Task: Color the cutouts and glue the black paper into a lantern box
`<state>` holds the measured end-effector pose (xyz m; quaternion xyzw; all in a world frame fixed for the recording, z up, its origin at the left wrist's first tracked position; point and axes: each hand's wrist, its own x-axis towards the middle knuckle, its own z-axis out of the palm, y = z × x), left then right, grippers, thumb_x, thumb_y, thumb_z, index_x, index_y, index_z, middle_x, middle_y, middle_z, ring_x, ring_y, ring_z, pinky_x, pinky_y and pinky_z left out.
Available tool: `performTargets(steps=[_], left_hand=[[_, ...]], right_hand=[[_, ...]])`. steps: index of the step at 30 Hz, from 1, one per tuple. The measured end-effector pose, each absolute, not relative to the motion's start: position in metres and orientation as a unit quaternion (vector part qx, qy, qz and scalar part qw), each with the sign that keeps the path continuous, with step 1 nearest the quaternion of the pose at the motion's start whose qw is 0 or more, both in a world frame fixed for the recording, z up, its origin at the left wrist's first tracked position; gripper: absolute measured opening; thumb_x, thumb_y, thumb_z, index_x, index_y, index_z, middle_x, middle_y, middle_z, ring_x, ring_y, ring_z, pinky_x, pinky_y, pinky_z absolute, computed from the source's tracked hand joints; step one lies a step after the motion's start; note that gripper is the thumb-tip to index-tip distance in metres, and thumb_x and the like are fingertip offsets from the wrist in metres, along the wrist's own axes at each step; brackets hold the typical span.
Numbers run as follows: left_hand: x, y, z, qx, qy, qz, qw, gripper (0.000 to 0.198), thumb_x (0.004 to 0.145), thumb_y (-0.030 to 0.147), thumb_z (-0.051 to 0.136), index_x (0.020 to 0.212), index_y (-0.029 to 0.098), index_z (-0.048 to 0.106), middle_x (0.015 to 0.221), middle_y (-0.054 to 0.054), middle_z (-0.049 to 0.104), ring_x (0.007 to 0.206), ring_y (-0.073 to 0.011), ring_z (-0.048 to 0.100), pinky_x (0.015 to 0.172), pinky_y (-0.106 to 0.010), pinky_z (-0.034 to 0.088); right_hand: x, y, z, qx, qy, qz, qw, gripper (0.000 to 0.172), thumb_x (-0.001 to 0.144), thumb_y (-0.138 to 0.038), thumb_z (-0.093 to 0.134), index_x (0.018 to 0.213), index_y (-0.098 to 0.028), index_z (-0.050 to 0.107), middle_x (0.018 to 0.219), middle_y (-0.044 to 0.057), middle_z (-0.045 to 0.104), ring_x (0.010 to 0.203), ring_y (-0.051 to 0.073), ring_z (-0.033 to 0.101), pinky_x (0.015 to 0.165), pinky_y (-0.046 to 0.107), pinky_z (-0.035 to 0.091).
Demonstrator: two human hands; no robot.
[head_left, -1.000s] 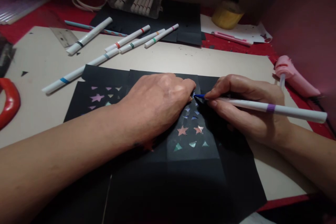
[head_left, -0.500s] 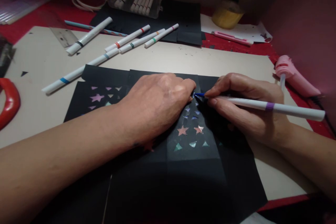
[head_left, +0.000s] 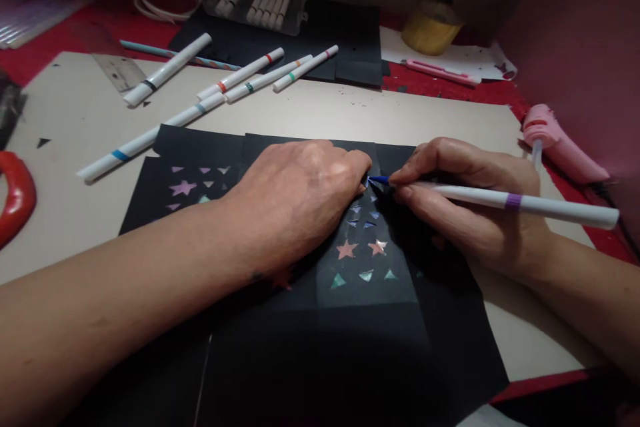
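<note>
White marker (head_left: 500,199) in right-hand fingers (head_left: 416,163)

A white marker (head_left: 560,207) slants, blue tip (head_left: 381,181) against black cutout paper (head_left: 370,340).

From over here I count one left hand (head_left: 320,177), one right hand (head_left: 463,197), one held marker (head_left: 545,205) and five loose markers (head_left: 170,70) — six altogether. I can make out four stars (head_left: 347,249), one partly covered. I also tally one pink glue gun (head_left: 565,143), one pink cutter (head_left: 443,72), one yellow roll (head_left: 431,33), one striped stick (head_left: 145,48) and one clear case (head_left: 243,22) — its markers sit too close for me to number.
</note>
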<state>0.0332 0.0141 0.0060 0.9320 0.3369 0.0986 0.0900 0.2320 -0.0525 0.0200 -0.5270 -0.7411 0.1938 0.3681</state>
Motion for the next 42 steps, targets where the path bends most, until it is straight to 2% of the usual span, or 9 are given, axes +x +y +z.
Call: performTargets(steps=[3, 11, 15, 21, 26, 31, 36, 42], left_hand=[[0.034, 0.014, 0.006, 0.943, 0.323, 0.065, 0.047, 0.025, 0.096, 0.029, 0.049, 0.114, 0.025, 0.066, 0.087, -0.007, 0.071, 0.08, -0.0261, 0.069, 0.065, -0.035, 0.049], [0.034, 0.013, 0.009, 0.942, 0.33, 0.05, 0.039, 0.025, 0.095, 0.028, 0.051, 0.114, 0.025, 0.066, 0.09, -0.007, 0.072, 0.081, -0.0256, 0.07, 0.065, -0.034, 0.049], [0.033, 0.014, 0.007, 0.943, 0.323, 0.068, 0.037, 0.026, 0.096, 0.029, 0.049, 0.116, 0.025, 0.066, 0.088, -0.007, 0.071, 0.079, -0.0249, 0.07, 0.064, -0.034, 0.048], [0.034, 0.014, 0.009, 0.941, 0.332, 0.051, 0.046, 0.025, 0.097, 0.031, 0.049, 0.116, 0.025, 0.066, 0.089, -0.006, 0.072, 0.079, -0.0248, 0.07, 0.062, -0.033, 0.046], [0.035, 0.013, 0.01, 0.944, 0.323, 0.062, 0.032, 0.026, 0.098, 0.029, 0.049, 0.117, 0.023, 0.066, 0.09, -0.007, 0.073, 0.081, -0.025, 0.071, 0.062, -0.032, 0.047], [0.037, 0.012, 0.011, 0.94, 0.335, 0.05, 0.038, 0.027, 0.1, 0.03, 0.048, 0.116, 0.021, 0.067, 0.092, -0.009, 0.074, 0.081, -0.025, 0.072, 0.065, -0.033, 0.05], [0.032, 0.013, 0.012, 0.943, 0.327, 0.055, 0.026, 0.027, 0.101, 0.029, 0.048, 0.117, 0.02, 0.068, 0.098, -0.01, 0.075, 0.086, -0.027, 0.073, 0.069, -0.036, 0.053], [0.027, 0.017, 0.013, 0.945, 0.318, 0.082, 0.006, 0.03, 0.102, 0.032, 0.045, 0.112, 0.019, 0.07, 0.098, -0.011, 0.076, 0.089, -0.0295, 0.072, 0.071, -0.039, 0.053]], right_hand=[[0.231, -0.052, 0.02, -0.528, -0.742, 0.198, 0.364, 0.013, 0.081, -0.008, 0.064, 0.078, -0.021, 0.064, 0.064, -0.004, 0.061, 0.052, 0.01, 0.054, 0.052, 0.025, 0.044], [0.23, -0.051, 0.018, -0.534, -0.741, 0.205, 0.353, 0.015, 0.083, -0.009, 0.064, 0.079, -0.024, 0.062, 0.061, -0.004, 0.06, 0.053, 0.013, 0.056, 0.054, 0.028, 0.046], [0.23, -0.052, 0.02, -0.535, -0.738, 0.203, 0.357, 0.013, 0.082, -0.011, 0.064, 0.077, -0.024, 0.063, 0.067, -0.003, 0.066, 0.054, 0.012, 0.057, 0.054, 0.028, 0.047], [0.233, -0.054, 0.023, -0.574, -0.67, 0.224, 0.414, 0.012, 0.08, -0.014, 0.068, 0.075, -0.025, 0.064, 0.067, 0.0, 0.068, 0.063, 0.018, 0.063, 0.052, 0.03, 0.044], [0.232, -0.053, 0.02, -0.566, -0.629, 0.236, 0.478, 0.017, 0.08, -0.008, 0.068, 0.075, -0.024, 0.064, 0.064, -0.002, 0.066, 0.058, 0.015, 0.062, 0.051, 0.029, 0.044], [0.237, -0.048, 0.017, -0.519, -0.598, 0.274, 0.545, 0.014, 0.08, -0.008, 0.069, 0.08, -0.022, 0.065, 0.074, 0.0, 0.067, 0.062, 0.013, 0.06, 0.054, 0.029, 0.044], [0.247, -0.043, 0.013, -0.538, -0.585, 0.248, 0.554, 0.014, 0.085, -0.011, 0.067, 0.083, -0.024, 0.066, 0.081, 0.0, 0.067, 0.072, 0.016, 0.063, 0.065, 0.032, 0.05], [0.248, -0.042, 0.01, -0.525, -0.588, 0.267, 0.554, 0.014, 0.085, -0.011, 0.07, 0.081, -0.024, 0.065, 0.074, -0.002, 0.067, 0.064, 0.015, 0.061, 0.06, 0.03, 0.049]])
